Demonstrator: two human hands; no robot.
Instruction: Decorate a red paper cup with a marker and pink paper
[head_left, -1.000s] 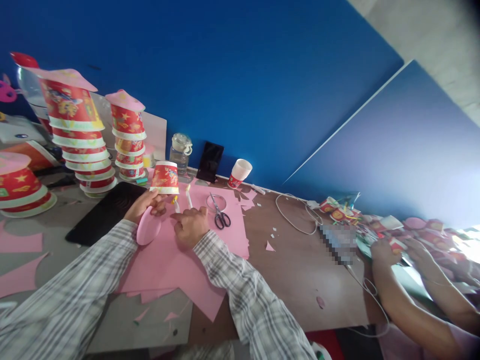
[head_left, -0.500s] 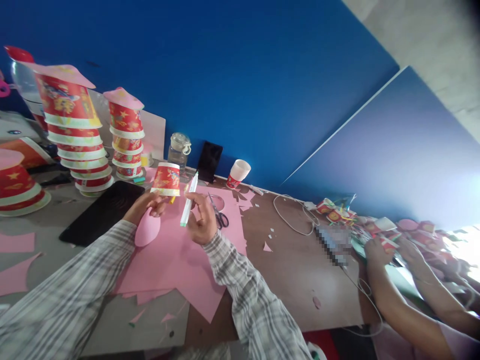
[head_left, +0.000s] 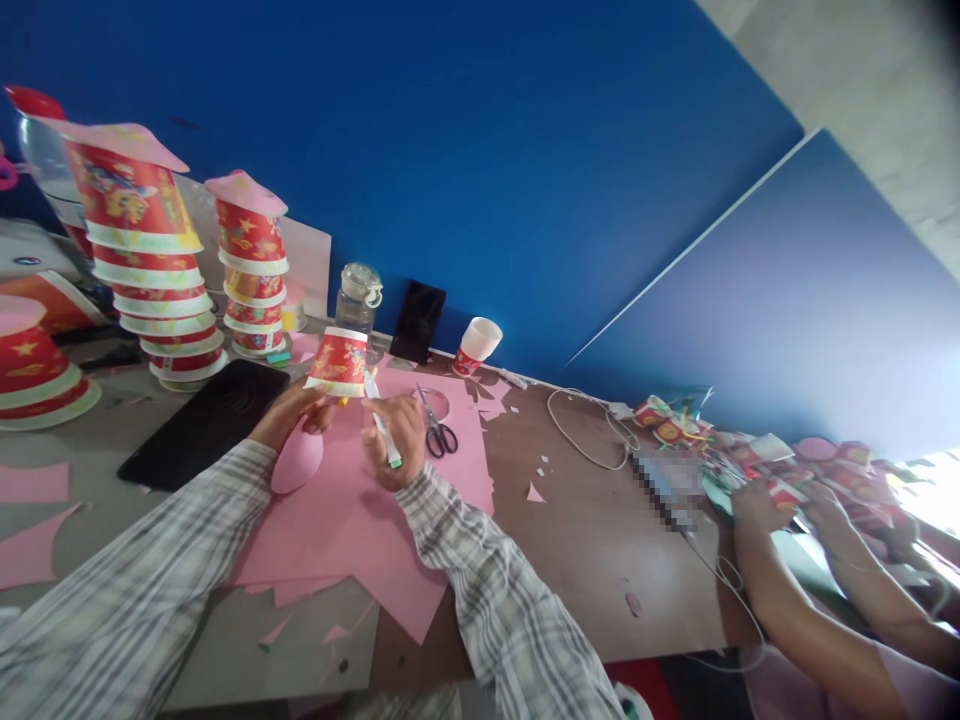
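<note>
One red paper cup (head_left: 343, 362) is the star here: it's upside down, a bit tilted, held up over some big pink paper sheets (head_left: 337, 545). The left hand (head_left: 294, 412) has its fingers clamped at the cup's wide rim, and a pink oval piece (head_left: 298, 463) hangs from that same hand. There's also a tiny yellow bit just under the rim, too hidden to say what it is. The right hand (head_left: 401, 437) is right beside the cup, fingers closed around a white marker (head_left: 388, 446) with a green end pointing down; can't tell from this angle if its upper end touches the cup. Near that hand, black-handled scissors (head_left: 435, 428) lie on the pink paper. Further back there's a clear jar (head_left: 355, 312), a black slab (head_left: 418, 322) leaning on the blue wall (head_left: 487, 170), and another cup (head_left: 471, 355) standing open end up. Off to the left, a black tablet (head_left: 199, 425) lies flat near two cup towers, a taller stack (head_left: 166, 262) and a shorter stack (head_left: 253, 260), both with pink paper tops. Way over right, across the brown surface (head_left: 585, 530), another person's hands (head_left: 759, 507) grip something small, red and white.
</note>
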